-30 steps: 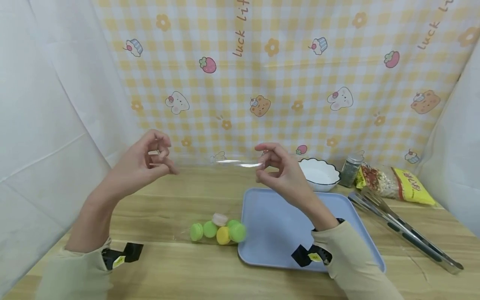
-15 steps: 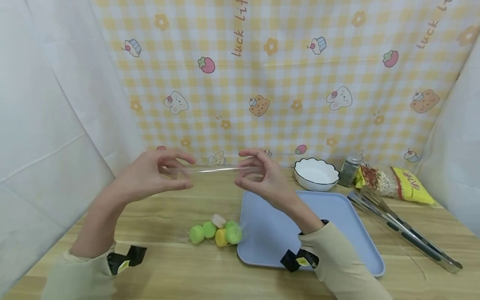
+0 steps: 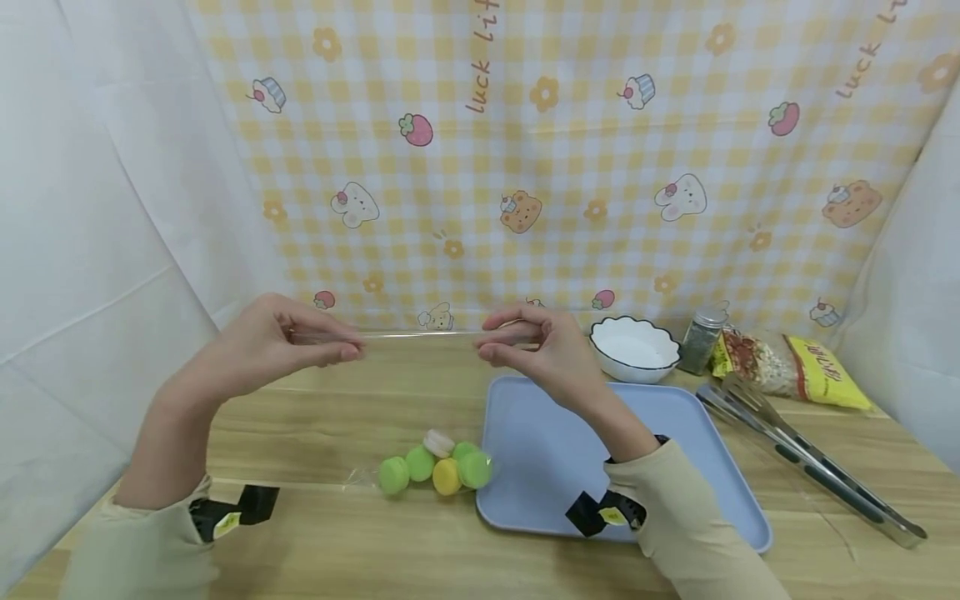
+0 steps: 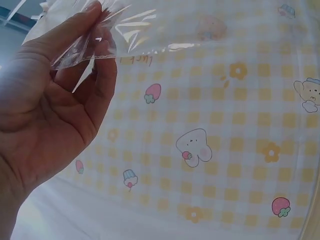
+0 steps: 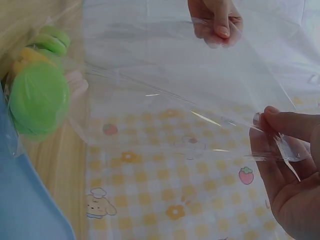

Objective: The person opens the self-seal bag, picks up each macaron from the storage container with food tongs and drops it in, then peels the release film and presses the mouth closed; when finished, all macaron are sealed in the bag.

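A clear plastic bag (image 5: 150, 120) stretches between both hands, its top edge a thin shiny line in the head view. My left hand (image 3: 281, 342) pinches one end of that edge between thumb and fingers; the left wrist view shows the creased film at the fingertips. At the other end my right hand (image 3: 543, 346) pinches the film the same way. Low in the bag, by the tabletop, lie several macarons: green ones (image 3: 393, 475), a yellow one (image 3: 447, 477) and a pale pink one (image 3: 438, 442).
A blue tray (image 3: 540, 450) lies right of the macarons. Behind it stand a white scalloped bowl (image 3: 635, 346), a spice jar (image 3: 702, 342) and a yellow snack packet (image 3: 795, 367). Metal tongs (image 3: 810, 458) lie at the right. A checked curtain (image 3: 480, 167) hangs at the back.
My left hand, apart from the bag's edge a second ago, came inward and now pinches it. Both hands closed their fingers on the edge, which is now drawn straight. The macarons shifted slightly.
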Motion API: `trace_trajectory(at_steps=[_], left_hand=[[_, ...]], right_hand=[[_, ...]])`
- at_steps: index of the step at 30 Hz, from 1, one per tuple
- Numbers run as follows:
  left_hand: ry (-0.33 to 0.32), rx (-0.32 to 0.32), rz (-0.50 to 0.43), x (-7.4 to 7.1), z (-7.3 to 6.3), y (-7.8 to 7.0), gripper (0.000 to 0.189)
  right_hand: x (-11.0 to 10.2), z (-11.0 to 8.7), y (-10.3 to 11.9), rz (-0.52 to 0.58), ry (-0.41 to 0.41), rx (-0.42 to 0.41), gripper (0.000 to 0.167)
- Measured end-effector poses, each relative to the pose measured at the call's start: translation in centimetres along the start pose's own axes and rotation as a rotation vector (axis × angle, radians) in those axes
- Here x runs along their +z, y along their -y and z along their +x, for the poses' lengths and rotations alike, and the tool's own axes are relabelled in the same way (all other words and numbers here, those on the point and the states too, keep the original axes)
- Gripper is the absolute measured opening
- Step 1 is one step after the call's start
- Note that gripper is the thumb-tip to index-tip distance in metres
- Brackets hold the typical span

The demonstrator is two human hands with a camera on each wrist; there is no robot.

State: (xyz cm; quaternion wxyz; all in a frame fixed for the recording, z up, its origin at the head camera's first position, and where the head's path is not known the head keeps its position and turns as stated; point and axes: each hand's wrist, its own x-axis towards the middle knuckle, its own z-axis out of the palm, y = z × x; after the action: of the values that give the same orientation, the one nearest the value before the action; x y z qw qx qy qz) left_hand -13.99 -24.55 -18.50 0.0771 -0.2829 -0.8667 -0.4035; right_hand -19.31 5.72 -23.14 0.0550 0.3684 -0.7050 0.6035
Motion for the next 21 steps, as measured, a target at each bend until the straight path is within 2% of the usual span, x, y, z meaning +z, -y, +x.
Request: trace_trajectory(at_steps=[6,14,17,21], left_hand=[[0.051,0.051,-0.028,-0.9,-0.5,0.5,0.015],[0.103,0.194,-0.121,-1.3,-0.8,-0.1,0.024],[0.117,0.223,-0.155,-1.5,-1.0,-0.2,0.026],[0.113,0.229,-0.21,-1.9,-1.5,-0.1,0.028]], right_hand=[[0.0,-0.1,0.4,0.03,0.013,0.037,0.021],[-0.8,-1.0,2.3,0.101,0.042,0.022,0.023],[-0.9,-1.3,2.8,0.146,0.071,0.035,0.023],[-0.6,-1.5,3.3,0.229,0.135,0.032,0.025]])
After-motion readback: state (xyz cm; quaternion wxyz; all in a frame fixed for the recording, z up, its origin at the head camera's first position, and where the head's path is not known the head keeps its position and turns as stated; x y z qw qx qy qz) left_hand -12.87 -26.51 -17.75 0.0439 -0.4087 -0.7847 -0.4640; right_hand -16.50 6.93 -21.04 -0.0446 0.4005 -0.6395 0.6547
